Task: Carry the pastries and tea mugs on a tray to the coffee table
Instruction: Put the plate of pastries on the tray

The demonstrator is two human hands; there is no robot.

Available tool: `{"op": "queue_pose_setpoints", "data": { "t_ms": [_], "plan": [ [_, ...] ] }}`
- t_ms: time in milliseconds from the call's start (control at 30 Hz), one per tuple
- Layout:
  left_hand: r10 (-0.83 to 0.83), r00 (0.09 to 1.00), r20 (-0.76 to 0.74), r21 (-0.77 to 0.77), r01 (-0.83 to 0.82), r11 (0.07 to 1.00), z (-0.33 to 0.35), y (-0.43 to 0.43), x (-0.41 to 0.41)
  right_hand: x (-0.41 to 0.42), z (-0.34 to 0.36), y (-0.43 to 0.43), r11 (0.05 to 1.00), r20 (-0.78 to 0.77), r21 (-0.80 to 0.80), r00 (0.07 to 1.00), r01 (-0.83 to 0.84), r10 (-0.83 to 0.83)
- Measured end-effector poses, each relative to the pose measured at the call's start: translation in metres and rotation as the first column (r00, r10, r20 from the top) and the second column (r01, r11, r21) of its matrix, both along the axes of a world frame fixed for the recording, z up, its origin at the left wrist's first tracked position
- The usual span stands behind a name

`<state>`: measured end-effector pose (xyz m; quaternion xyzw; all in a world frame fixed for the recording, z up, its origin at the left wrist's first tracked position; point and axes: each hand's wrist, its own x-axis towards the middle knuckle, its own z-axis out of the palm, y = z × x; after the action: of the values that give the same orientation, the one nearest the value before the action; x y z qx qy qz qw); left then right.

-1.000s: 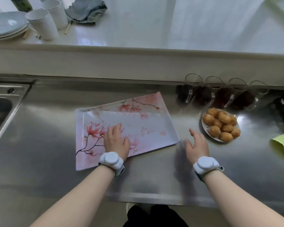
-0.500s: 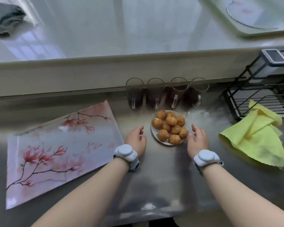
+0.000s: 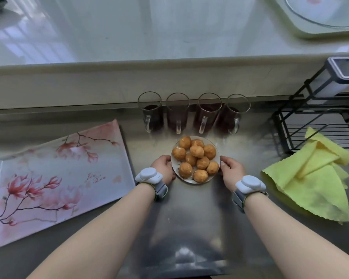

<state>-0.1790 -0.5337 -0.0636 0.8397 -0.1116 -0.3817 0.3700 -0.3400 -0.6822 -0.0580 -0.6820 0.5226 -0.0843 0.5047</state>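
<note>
Round, golden-brown pastries in a heap on a small white plate

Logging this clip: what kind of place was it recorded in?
Most likely a kitchen: a stainless steel counter, a black wire dish rack with a yellow cloth beside it, and four glass mugs of tea behind the plate of pastries.

A: What sort of place is this?

B: A kitchen. A stainless steel table runs below a raised pale ledge.

A: What else shows it?

B: A black wire rack (a yellow cloth lies just in front of it), four glass mugs of dark tea, and a plate of round pastries.
</note>
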Motion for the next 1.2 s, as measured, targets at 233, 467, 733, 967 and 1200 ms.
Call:
{"op": "queue_pose_setpoints", "data": {
  "t_ms": [233, 467, 733, 967, 1200],
  "plan": [
    [0.017, 1.0, 0.006, -0.053, -0.017, 0.998, 0.015, 0.017, -0.001, 0.002, 0.009, 0.009, 0.999, 0.056, 0.025, 0.998, 0.033, -0.035],
    [0.145, 0.989, -0.024, -0.127, -0.147, 0.981, 0.04, 0.061, 0.013, 0.025, 0.029, 0.043, 0.995, 0.159, 0.052, 0.983, 0.082, -0.09],
    [0.3, 0.954, -0.002, -0.148, -0.297, 0.943, 0.052, 0.16, 0.075, 0.107, 0.038, 0.123, 0.99, 0.162, 0.133, 0.986, -0.055, 0.033],
    [0.343, 0.927, 0.15, -0.06, -0.337, 0.939, 0.047, 0.262, 0.138, 0.185, 0.034, 0.205, 0.948, 0.167, 0.245, 0.972, -0.202, 0.164],
    [0.316, 0.906, 0.283, 0.106, -0.357, 0.928, 0.037, 0.354, 0.189, 0.255, 0.025, 0.288, 0.896, 0.118, 0.326, 0.953, -0.303, 0.279]
  ]
}}
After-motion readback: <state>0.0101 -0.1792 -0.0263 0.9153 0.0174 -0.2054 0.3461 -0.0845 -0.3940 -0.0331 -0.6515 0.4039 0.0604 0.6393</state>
